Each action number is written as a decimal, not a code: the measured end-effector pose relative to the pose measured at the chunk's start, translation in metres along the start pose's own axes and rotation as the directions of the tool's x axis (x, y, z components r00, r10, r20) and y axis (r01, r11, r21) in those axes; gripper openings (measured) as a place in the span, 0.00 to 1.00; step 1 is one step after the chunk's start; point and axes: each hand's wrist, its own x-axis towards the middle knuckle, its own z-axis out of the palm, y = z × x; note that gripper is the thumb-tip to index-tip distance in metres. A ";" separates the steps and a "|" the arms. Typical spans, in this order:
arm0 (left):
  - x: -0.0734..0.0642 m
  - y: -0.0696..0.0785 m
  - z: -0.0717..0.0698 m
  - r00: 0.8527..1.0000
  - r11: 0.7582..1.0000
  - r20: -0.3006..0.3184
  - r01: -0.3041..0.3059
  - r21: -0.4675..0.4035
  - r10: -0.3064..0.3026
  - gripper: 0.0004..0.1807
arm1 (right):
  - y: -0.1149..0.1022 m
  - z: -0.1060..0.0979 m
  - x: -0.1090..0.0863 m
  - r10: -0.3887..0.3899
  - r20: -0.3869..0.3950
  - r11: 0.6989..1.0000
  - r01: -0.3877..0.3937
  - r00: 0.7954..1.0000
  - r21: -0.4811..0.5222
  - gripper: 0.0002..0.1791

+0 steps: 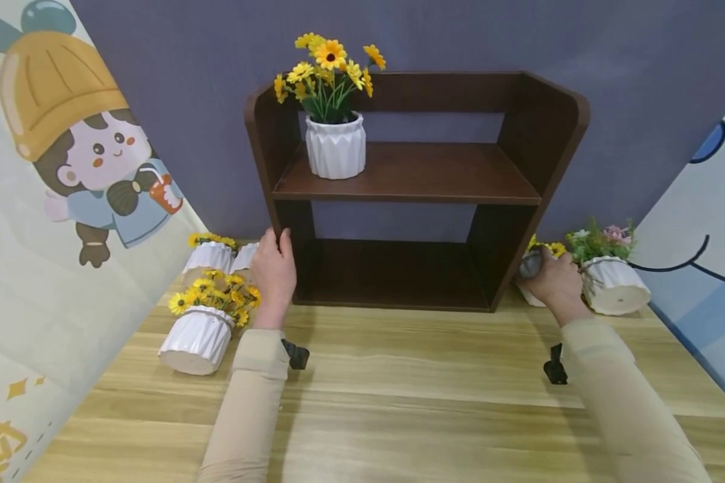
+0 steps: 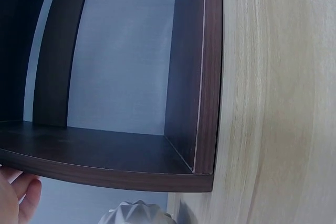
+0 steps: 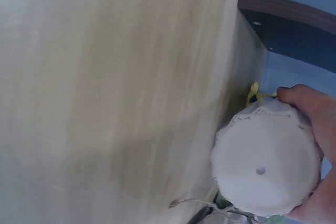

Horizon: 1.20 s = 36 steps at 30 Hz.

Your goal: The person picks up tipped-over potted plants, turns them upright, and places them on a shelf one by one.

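Note:
In the head view a dark brown two-tier shelf stands against the wall. My left hand touches the outer face of its left side panel; the fingertips sit at the panel's edge. Beyond the shelf's right side, my right hand grips a white pot with yellow flowers, thumb and fingers on opposite sides of it. Its round base with a small hole faces the right wrist camera. An upright pot of yellow flowers stands on the upper tier, at the left.
Several white pots with yellow flowers, one in front, lie tipped over left of the shelf. On the right, a tipped pot with pink flowers lies beside my right hand. A wooden table extends forward; printed panels stand at both sides.

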 end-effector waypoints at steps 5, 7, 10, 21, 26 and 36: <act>-0.001 0.002 -0.001 1.000 1.000 0.002 0.012 0.000 -0.012 0.20 | 0.002 0.004 -0.008 -0.048 -0.077 0.999 0.049 0.996 0.016 0.49; 0.000 0.002 0.000 1.000 1.000 0.002 0.009 0.000 -0.009 0.22 | 0.003 0.004 -0.011 -0.052 -0.107 0.998 0.055 0.993 0.019 0.50; 0.000 0.000 0.001 1.000 1.000 -0.001 0.008 -0.003 -0.008 0.23 | 0.005 0.005 -0.016 -0.044 -0.137 0.998 0.048 0.990 0.031 0.51; 0.000 0.001 0.001 1.000 1.000 -0.001 0.010 -0.018 -0.010 0.20 | 0.018 0.005 -0.036 -0.047 -0.255 0.990 0.079 0.966 0.119 0.49; 0.001 0.001 0.001 1.000 1.000 -0.015 0.004 -0.020 -0.005 0.19 | 0.021 0.004 -0.043 -0.026 -0.285 0.983 0.077 0.958 0.168 0.51; 0.000 0.001 0.001 1.000 1.000 -0.005 -0.016 -0.020 0.016 0.21 | 0.024 0.003 -0.055 -0.008 -0.304 0.976 0.073 0.953 0.205 0.50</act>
